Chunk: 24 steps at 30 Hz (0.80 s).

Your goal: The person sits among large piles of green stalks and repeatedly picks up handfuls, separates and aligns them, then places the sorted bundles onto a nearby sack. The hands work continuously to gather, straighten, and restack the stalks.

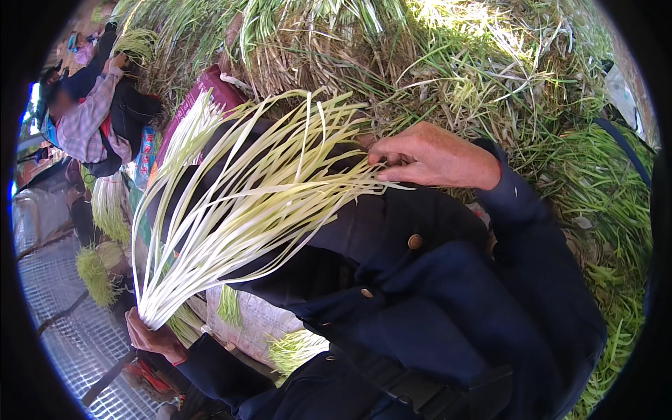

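Observation:
A fanned bunch of blanched garlic chives (pixel 252 194), white at the stems and pale yellow-green at the leaves, stretches over my dark-clothed lap. At the lower left, my left hand (pixel 152 336) is closed around the gathered white stem ends. My right hand (pixel 436 160), right of centre, pinches some yellow leaf tips between thumb and fingers. Behind the fan, more white stems (pixel 197 118) lie against a dark red printed bag (pixel 218 86).
Heaped green leaves and dry stalks (pixel 472 79) fill the top and right side. At the upper left, a person in a checked shirt (pixel 86 126) holds a bunch (pixel 136 44). Other bunches (pixel 299 346) lie on pale sacking (pixel 257 320); netted plastic sheeting (pixel 79 325) spans the lower left.

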### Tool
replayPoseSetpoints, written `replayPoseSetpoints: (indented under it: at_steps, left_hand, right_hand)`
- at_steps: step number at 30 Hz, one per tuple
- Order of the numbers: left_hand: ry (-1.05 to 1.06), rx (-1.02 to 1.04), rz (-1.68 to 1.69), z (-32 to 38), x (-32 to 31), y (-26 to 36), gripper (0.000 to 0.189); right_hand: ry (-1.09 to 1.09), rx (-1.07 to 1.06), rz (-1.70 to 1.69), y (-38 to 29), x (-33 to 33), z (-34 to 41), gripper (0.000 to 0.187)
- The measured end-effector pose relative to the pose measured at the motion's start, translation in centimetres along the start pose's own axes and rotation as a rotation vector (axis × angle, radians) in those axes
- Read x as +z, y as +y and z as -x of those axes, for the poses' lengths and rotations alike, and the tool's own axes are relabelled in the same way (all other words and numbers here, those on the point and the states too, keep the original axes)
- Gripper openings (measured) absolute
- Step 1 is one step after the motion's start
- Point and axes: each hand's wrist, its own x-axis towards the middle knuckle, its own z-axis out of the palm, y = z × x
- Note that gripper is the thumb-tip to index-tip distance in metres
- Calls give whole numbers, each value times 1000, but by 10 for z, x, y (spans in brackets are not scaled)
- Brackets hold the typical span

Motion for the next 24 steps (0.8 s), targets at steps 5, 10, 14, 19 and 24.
replayPoseSetpoints:
  at_steps: [5,10,14,19,24]
  left_hand:
    - [5,16,-4,1,5,-4,37]
    - [-11,14,51,-4,6,0,36]
    - [-22,11,77,-7,6,4,33]
    - [-57,-33,115,-11,5,10,30]
    - [-96,-76,155,-14,2,16,29]
  right_hand:
    - [-103,-3,83,3,-11,6,26]
    - [52,90,14,5,-13,1,26]
    - [308,-105,212,7,-10,-9,21]
    - [391,-157,200,11,9,-24,23]
    - [444,-229,277,12,23,-35,26]
